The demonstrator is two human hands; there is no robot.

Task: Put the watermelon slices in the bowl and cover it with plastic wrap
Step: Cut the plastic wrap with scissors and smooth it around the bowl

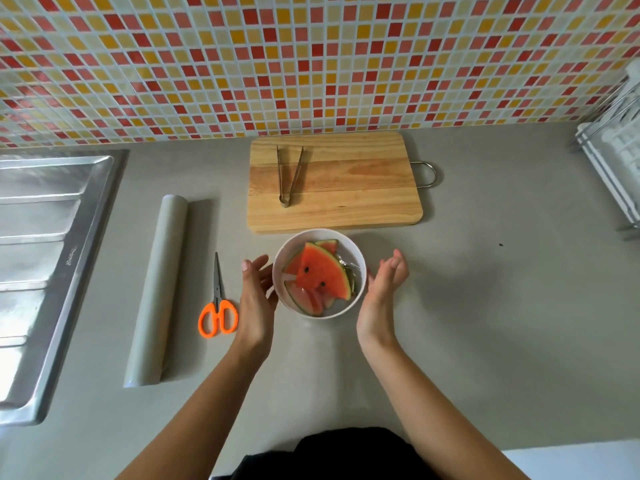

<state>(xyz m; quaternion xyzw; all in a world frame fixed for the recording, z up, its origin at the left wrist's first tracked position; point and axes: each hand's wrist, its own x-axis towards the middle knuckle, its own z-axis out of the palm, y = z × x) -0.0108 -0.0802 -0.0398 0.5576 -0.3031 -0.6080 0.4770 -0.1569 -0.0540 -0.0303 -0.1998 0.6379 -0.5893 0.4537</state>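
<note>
A white bowl (358, 271) stands on the grey counter, just in front of the cutting board. Several watermelon slices (320, 273) lie inside it, red flesh up, and a shiny clear film seems to lie over the top. My left hand (256, 299) is at the bowl's left side, fingers spread, close to or just touching the rim. My right hand (382, 292) is at the bowl's right side, fingers apart and curled slightly. Neither hand holds anything. The plastic wrap roll (161, 285) lies lengthwise on the counter to the left.
A wooden cutting board (346, 202) with metal tongs (289, 174) on it sits behind the bowl. Orange-handled scissors (217, 306) lie between the roll and my left hand. A steel sink drainer (41, 258) is at far left, a white dish rack (613, 161) at far right.
</note>
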